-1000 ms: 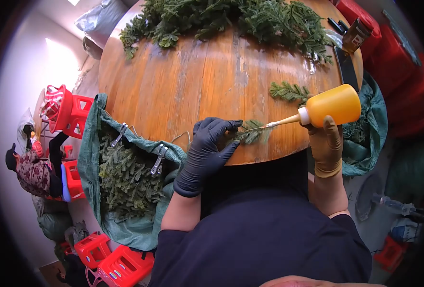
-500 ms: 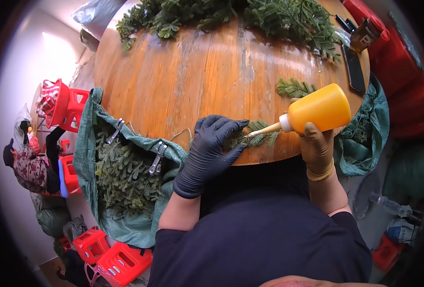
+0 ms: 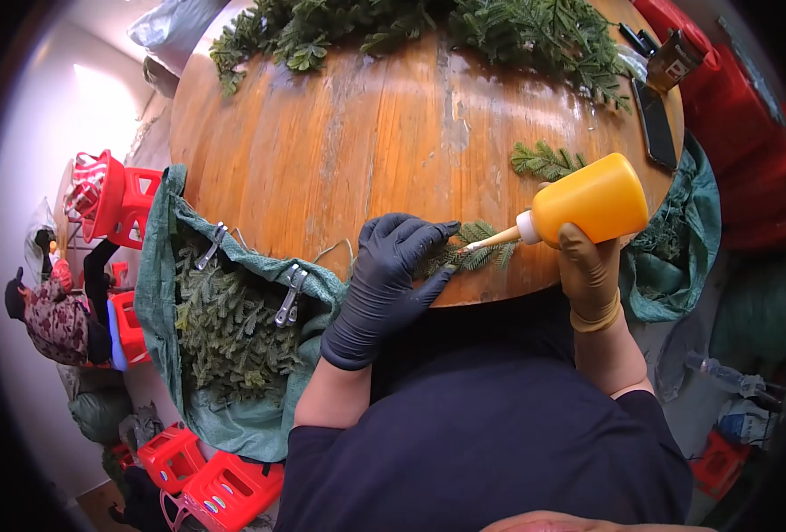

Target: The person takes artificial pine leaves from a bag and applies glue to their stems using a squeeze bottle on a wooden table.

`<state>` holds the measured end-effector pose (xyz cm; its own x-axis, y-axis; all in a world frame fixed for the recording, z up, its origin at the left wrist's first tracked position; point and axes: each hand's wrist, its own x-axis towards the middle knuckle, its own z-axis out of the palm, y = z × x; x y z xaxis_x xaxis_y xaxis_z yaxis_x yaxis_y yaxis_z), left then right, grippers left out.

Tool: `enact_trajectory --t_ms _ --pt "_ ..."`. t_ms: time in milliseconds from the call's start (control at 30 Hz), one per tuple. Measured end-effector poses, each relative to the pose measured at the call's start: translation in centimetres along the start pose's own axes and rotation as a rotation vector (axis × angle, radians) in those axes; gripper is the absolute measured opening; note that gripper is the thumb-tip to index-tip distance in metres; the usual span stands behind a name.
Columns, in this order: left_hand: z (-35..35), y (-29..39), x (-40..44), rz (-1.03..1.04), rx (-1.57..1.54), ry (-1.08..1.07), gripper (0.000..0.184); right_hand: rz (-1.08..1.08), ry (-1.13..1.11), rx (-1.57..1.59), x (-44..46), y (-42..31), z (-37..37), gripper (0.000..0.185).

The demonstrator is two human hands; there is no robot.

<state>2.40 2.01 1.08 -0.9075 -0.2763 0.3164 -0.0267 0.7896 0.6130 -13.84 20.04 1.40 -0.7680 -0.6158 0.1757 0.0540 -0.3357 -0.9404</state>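
My left hand, in a black glove, pinches a small green fir sprig near the front edge of the round wooden table. A yellow squeeze bottle is in my right hand, which wears a tan glove. The bottle is tilted, its long nozzle pointing left and down, with the white-smeared tip at the sprig close to my left fingertips. Just behind the bottle another sprig lies on the table.
Green branches are heaped at the table's far side. A phone and a brown box lie at right. A green sack of sprigs hangs at left, with metal clips. Red stools and a seated person are further left.
The bottle has moved left and down, bringing its nozzle tip from the sprig's outer end to near my left fingertips. My left hand keeps its pinch on the sprig.
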Motion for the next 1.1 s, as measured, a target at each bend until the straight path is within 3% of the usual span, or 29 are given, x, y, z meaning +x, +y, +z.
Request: enact_trajectory --t_ms 200,600,767,1100 --pt "-0.1 0.5 0.1 -0.038 -0.010 -0.003 0.046 -0.052 -0.074 -0.077 -0.1 -0.1 -1.8 0.045" --pt "0.2 0.1 0.1 0.005 0.030 -0.008 0.046 -0.100 0.066 -0.032 -0.8 -0.6 -4.1 0.043" --pt "0.2 0.1 0.0 0.001 0.037 -0.003 0.046 -0.114 0.156 0.004 -1.1 -1.5 -4.5 0.033" --pt "0.3 0.7 0.2 -0.018 0.026 0.019 0.045 -0.126 0.221 -0.018 -1.8 -1.4 -7.4 0.036"
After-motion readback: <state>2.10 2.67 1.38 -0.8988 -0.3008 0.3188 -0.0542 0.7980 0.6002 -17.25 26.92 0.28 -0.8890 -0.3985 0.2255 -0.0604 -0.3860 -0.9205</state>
